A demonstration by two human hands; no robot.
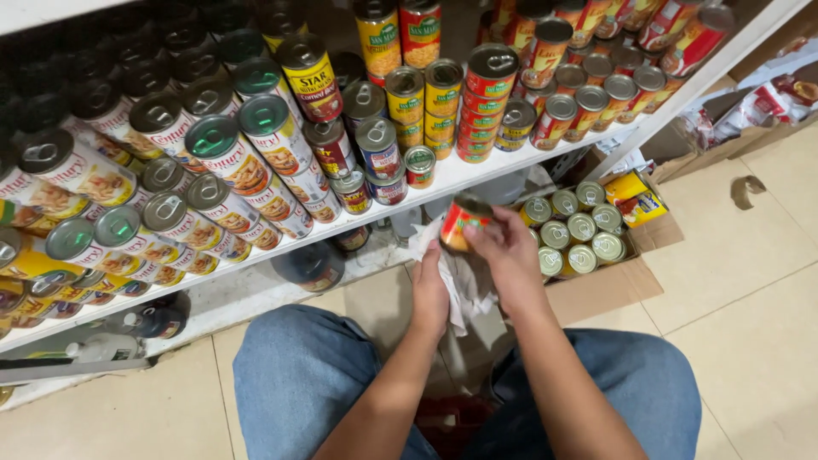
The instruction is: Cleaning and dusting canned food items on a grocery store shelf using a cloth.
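Observation:
My right hand (509, 251) grips a small red and yellow tin can (461, 223) and holds it tilted in front of the lower shelf. My left hand (431, 290) clutches a white cloth (464, 285) that is pressed against the can's lower side. Both hands meet just above my knees, which are in blue jeans.
A white shelf (477, 170) carries many stacked tin cans (273, 136) with pull-tab lids. An open cardboard box (613, 285) on the tiled floor to the right holds several more cans (579, 230). Dark bottles (158, 322) lie under the shelf at the left.

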